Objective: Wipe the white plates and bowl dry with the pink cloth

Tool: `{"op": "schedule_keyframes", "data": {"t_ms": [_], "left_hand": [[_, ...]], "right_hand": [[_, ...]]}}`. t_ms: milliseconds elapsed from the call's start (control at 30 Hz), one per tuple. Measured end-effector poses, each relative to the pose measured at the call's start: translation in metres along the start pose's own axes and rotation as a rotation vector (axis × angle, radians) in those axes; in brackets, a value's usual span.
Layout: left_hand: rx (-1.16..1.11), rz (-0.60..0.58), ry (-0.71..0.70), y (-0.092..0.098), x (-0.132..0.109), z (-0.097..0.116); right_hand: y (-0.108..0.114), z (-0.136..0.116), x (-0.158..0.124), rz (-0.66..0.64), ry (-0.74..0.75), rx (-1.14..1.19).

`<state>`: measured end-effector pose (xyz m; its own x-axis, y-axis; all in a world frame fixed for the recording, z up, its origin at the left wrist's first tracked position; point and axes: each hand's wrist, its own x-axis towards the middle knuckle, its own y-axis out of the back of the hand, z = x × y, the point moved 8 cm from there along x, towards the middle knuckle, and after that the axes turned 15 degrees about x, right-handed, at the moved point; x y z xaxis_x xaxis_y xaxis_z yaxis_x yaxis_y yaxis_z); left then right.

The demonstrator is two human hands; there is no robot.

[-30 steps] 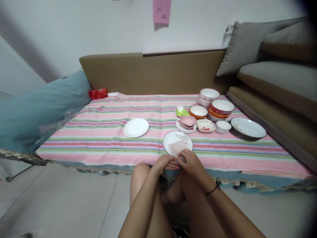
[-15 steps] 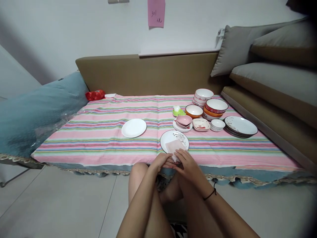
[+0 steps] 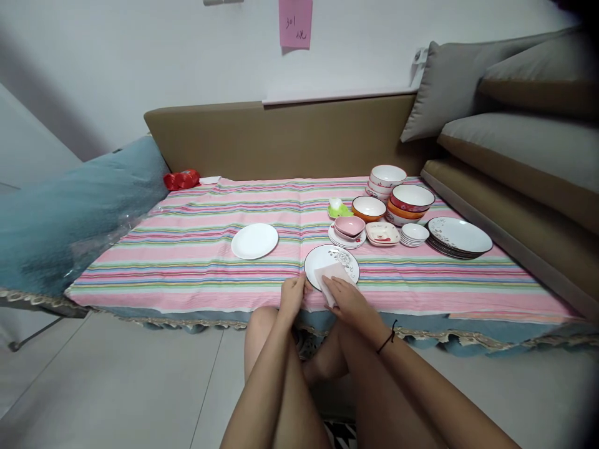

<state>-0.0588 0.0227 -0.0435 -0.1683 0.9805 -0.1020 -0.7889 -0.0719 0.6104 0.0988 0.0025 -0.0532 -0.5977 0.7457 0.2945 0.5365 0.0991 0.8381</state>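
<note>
In front of me lies a white dinner plate (image 3: 318, 259) with a dark rim and a grey flower print. My left hand (image 3: 293, 295) is at its near left edge, fingers curled closed against the rim; the fingertips are partly hidden. A folded pale pink cloth (image 3: 334, 272) rests over the plate's near side. My right hand (image 3: 349, 301), with a dark cord on its wrist, grips the cloth and presses it on the plate. Farther left, a plain white plate (image 3: 255, 241) lies flat on the striped cloth.
On the right stand stacked bowls (image 3: 412, 198), small pink dishes (image 3: 349, 226), square dishes (image 3: 382, 234), little white saucers (image 3: 414, 233) and a stack of dark-rimmed plates (image 3: 461, 236). A red package (image 3: 181, 179) lies at the back left. Cushions (image 3: 515, 140) border the right side.
My left hand has moved away from the cloth, left to the plate's edge. The right hand has shifted onto the cloth and now lies over the plate with it.
</note>
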Motion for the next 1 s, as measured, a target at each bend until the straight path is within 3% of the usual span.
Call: {"op": "schedule_keyframes", "data": {"t_ms": [133,333,433,567,667,733,867,1000], "left_hand": [[0.098,0.092,-0.048,0.012,0.014,-0.005],[0.336,-0.067,-0.009,-0.006,0.028,-0.005],[0.444,-0.108,0.004,-0.01,0.033,-0.003],[0.458,-0.139,0.02,-0.013,0.039,-0.003],[0.397,-0.152,0.023,-0.016,0.038,-0.002],[0.376,-0.149,0.031,-0.017,0.036,-0.002],[0.454,-0.124,0.069,-0.015,0.03,-0.002],[0.566,-0.133,0.071,-0.015,0.027,0.002]], "right_hand": [[0.005,-0.005,0.011,-0.005,-0.02,-0.033],[0.002,-0.002,0.002,0.133,0.082,-0.069],[-0.006,0.013,-0.009,0.121,0.099,-0.137],[-0.001,0.042,-0.002,0.096,-0.12,-0.175],[0.005,0.052,0.028,0.092,-0.306,-0.12],[0.004,0.046,0.055,0.078,-0.337,-0.054],[-0.006,0.009,0.079,-0.033,-0.129,0.097],[0.002,-0.009,0.035,-0.101,0.022,0.172]]}}
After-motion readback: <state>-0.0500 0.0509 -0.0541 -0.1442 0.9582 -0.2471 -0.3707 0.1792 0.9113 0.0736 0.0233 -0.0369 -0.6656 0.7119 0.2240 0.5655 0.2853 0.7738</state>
